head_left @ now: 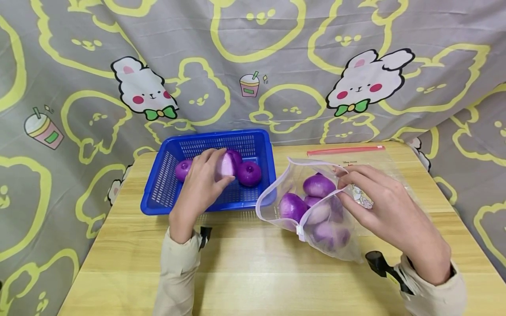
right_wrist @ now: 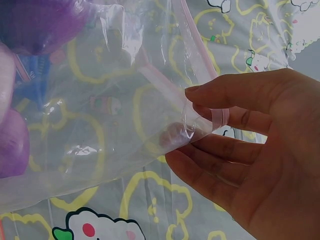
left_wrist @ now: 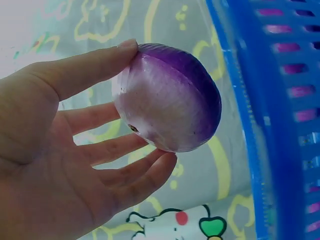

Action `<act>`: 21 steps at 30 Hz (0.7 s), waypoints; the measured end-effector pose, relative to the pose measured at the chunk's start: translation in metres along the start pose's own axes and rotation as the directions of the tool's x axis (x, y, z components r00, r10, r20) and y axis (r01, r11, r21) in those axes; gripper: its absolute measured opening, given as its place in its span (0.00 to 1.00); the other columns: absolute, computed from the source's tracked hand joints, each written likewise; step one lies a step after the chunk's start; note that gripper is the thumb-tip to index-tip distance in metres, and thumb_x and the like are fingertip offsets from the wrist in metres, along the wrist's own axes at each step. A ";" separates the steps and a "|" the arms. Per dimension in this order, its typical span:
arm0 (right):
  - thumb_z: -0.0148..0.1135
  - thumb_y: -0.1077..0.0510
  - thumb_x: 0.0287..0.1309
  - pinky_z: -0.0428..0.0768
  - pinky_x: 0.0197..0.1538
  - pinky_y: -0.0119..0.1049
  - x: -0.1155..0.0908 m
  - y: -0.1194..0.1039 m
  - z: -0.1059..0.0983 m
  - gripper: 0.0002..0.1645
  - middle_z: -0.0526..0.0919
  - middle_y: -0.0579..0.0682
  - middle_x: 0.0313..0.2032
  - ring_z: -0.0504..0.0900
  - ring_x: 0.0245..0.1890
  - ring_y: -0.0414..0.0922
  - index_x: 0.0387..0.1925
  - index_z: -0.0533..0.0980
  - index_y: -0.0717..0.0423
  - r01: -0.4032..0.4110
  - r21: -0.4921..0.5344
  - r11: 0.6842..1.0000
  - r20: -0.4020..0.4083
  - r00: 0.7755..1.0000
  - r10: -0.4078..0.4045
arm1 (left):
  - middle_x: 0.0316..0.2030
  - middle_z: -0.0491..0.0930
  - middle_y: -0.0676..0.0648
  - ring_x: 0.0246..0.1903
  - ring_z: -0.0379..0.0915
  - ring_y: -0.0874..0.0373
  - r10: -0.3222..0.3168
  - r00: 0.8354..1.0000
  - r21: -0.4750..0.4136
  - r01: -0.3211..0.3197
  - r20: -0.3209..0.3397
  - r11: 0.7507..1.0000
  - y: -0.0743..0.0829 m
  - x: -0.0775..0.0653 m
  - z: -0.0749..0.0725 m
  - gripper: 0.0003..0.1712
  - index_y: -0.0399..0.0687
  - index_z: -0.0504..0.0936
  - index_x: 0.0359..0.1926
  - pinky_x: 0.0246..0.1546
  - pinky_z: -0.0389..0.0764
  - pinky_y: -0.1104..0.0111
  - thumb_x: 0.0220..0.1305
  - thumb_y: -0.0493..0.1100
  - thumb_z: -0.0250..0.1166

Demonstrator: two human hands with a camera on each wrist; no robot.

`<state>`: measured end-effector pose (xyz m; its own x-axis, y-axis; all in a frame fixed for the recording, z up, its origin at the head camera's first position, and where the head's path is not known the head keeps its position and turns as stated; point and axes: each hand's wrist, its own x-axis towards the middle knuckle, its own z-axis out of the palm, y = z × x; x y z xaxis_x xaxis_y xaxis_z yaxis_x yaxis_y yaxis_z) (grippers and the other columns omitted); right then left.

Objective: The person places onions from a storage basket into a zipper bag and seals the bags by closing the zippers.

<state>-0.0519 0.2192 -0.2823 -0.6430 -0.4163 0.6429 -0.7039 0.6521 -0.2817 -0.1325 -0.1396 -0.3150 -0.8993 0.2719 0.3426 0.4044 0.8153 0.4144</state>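
In the head view my left hand [head_left: 199, 182] is over the blue plastic basket [head_left: 241, 205], gripping a red onion [head_left: 227, 166]. The left wrist view shows that onion [left_wrist: 170, 100] between thumb and fingers, one side pale, the other deep purple. My right hand [head_left: 385, 206] pinches the edge of a clear zip bag [head_left: 352, 252], whose mouth gapes toward the basket. Several onions [head_left: 293, 208] lie inside the bag. In the right wrist view, thumb and fingers hold the bag's corner [right_wrist: 200, 125]. More onions [head_left: 249, 174] sit in the basket.
A flat clear bag with a red zip [head_left: 345, 150] lies behind the right hand. Everything stands on a light wooden table [head_left: 253, 281]. A grey patterned cloth [head_left: 292, 66] hangs close behind the basket and along both sides.
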 end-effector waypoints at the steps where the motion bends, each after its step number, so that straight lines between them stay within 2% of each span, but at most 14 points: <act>1: 0.52 0.48 0.67 0.64 0.59 0.17 0.000 0.000 0.000 0.16 0.84 0.49 0.42 0.82 0.47 0.49 0.36 0.80 0.53 0.002 0.001 1.000 -0.001 1.000 -0.002 | 0.62 0.71 0.35 0.63 0.64 0.39 0.004 1.000 0.000 -0.004 -0.003 1.000 0.002 -0.001 -0.001 0.39 0.40 0.72 0.66 0.66 0.65 0.47 0.56 0.44 0.76; 9: 0.50 0.46 0.69 0.62 0.62 0.17 0.000 -0.001 -0.001 0.18 0.84 0.51 0.44 0.82 0.50 0.51 0.37 0.81 0.53 -0.008 -0.006 1.000 0.018 1.000 0.008 | 0.62 0.71 0.37 0.62 0.65 0.41 0.037 0.998 0.020 -0.036 -0.041 0.999 0.015 -0.006 -0.008 0.38 0.42 0.73 0.66 0.64 0.68 0.48 0.56 0.44 0.76; 16: 0.60 0.55 0.61 0.66 0.61 0.21 0.000 -0.001 -0.002 0.07 0.85 0.51 0.46 0.82 0.50 0.51 0.37 0.81 0.52 -0.015 -0.009 1.000 0.019 1.000 0.015 | 0.63 0.71 0.38 0.63 0.64 0.42 0.071 0.996 0.021 -0.070 -0.058 0.997 0.025 -0.011 -0.013 0.40 0.44 0.72 0.67 0.64 0.68 0.48 0.56 0.45 0.77; 21: 0.59 0.54 0.62 0.65 0.62 0.20 0.000 -0.001 -0.002 0.08 0.85 0.51 0.46 0.82 0.50 0.51 0.37 0.81 0.53 -0.012 -0.010 1.000 0.019 1.000 0.012 | 0.64 0.70 0.39 0.64 0.64 0.44 0.088 0.994 0.012 -0.088 -0.071 0.996 0.034 -0.015 -0.016 0.40 0.45 0.72 0.68 0.64 0.69 0.48 0.56 0.46 0.77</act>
<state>-0.0506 0.2199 -0.2808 -0.6572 -0.4200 0.6259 -0.6929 0.6634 -0.2824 -0.1030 -0.1245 -0.2925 -0.8460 0.3061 0.4366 0.4798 0.7942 0.3729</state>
